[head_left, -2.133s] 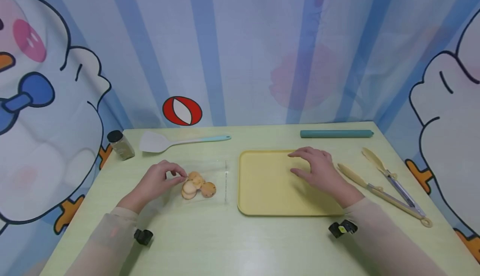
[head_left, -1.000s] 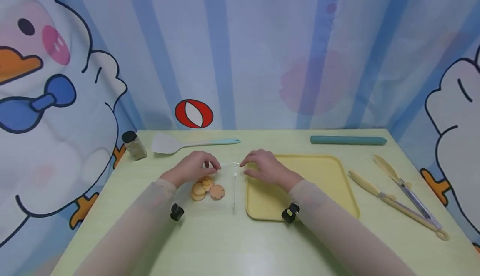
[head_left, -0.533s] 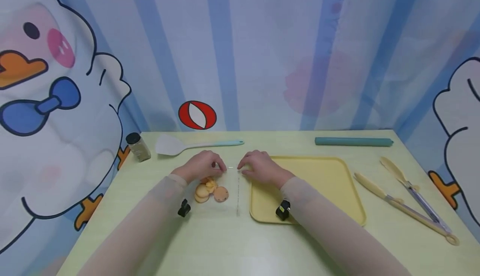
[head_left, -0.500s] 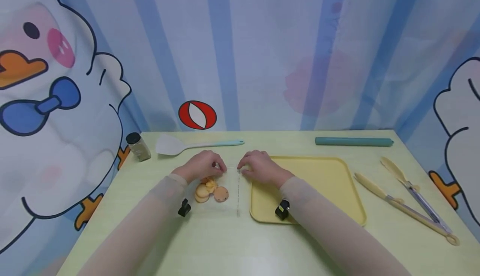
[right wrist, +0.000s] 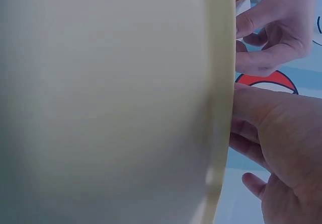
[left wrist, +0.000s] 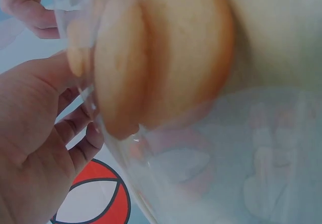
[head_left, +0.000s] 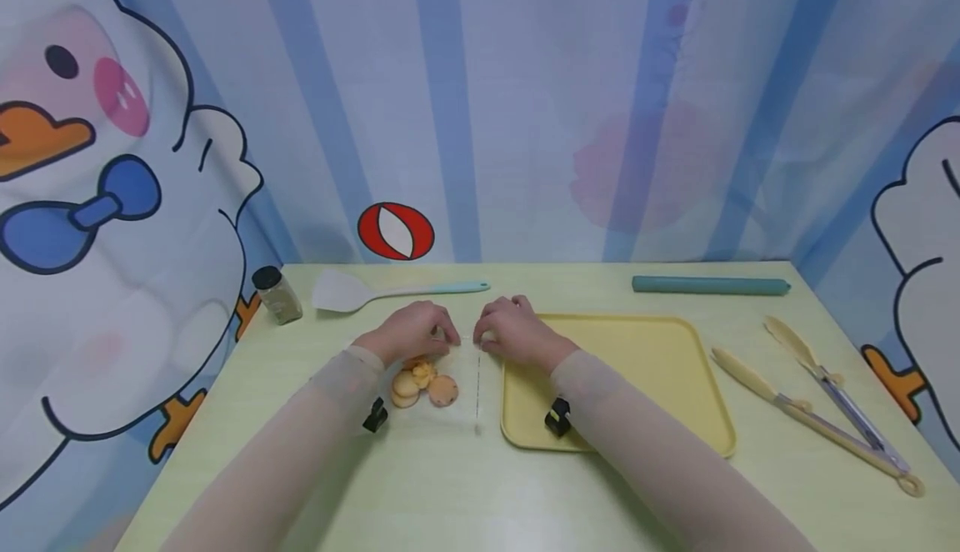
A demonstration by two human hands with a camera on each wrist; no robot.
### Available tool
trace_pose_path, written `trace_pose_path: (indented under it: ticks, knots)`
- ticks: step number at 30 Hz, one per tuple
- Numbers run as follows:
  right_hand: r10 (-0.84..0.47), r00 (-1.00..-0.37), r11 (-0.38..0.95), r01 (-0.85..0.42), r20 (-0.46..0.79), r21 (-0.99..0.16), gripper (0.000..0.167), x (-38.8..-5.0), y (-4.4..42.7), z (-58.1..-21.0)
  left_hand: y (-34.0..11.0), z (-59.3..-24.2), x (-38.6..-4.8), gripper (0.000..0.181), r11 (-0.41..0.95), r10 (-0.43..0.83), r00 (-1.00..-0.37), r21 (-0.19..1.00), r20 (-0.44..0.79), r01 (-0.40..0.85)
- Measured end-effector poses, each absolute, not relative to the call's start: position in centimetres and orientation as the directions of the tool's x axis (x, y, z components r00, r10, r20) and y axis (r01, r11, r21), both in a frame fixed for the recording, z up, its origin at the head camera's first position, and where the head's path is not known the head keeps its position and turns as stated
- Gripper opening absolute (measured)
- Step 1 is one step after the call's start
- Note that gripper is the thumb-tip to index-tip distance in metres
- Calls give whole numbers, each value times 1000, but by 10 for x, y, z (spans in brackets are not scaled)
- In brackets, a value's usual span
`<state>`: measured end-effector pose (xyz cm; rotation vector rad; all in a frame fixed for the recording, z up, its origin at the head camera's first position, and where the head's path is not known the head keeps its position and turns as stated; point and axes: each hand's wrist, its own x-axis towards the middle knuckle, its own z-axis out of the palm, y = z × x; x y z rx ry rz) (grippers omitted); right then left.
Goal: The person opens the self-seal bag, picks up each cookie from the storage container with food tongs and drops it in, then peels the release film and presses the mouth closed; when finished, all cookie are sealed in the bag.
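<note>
A clear plastic bag (head_left: 466, 381) lies flat left of the yellow tray (head_left: 622, 381), with several round cookies (head_left: 442, 390) in it and a seam-like line along its right side. At the bag's far edge, my left hand (head_left: 411, 333) pinches the plastic between thumb and fingers. Close to its right, my right hand (head_left: 519, 337) pinches the far right corner near the line. The left wrist view shows cookies (left wrist: 186, 48) large through the plastic, beside my left hand (left wrist: 30, 123). In the right wrist view the tray rim (right wrist: 221, 83) partly hides the fingertips of my right hand (right wrist: 287, 148).
A jar with a black lid (head_left: 277, 295) stands at the far left, beside a white spatula (head_left: 341, 292) with a light-blue handle. A teal rod (head_left: 708, 285) lies along the back right edge. Tongs (head_left: 813, 427) lie spread right of the tray.
My right hand has moved left from above the tray to the bag's far right corner. My left hand has moved right along the bag's far edge. The head view has shifted.
</note>
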<state>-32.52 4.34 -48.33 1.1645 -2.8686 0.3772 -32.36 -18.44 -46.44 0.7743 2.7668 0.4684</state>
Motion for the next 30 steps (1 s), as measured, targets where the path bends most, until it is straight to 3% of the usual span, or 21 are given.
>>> trace_pose_path:
  ticks: [6,18,24,30]
  knots:
    - [-690,-715,697,-699,113,-162,6,-324,42,-482,-183,-466,-322,17,829,502,-852,364,-147,425]
    - [-697,-717,699,-682,12,-213,9,-335,44,-477,-178,-461,-320,19,845,478,-862,354,-169,400]
    - [-743,-669,647,-724,14,-237,15,-335,42,-477,-179,-463,-321,20,853,460,-871,360,-174,379]
    - [-783,-622,614,-770,-11,-171,19,-331,42,-478,-179,-461,-321,20,858,430,-881,393,-195,332]
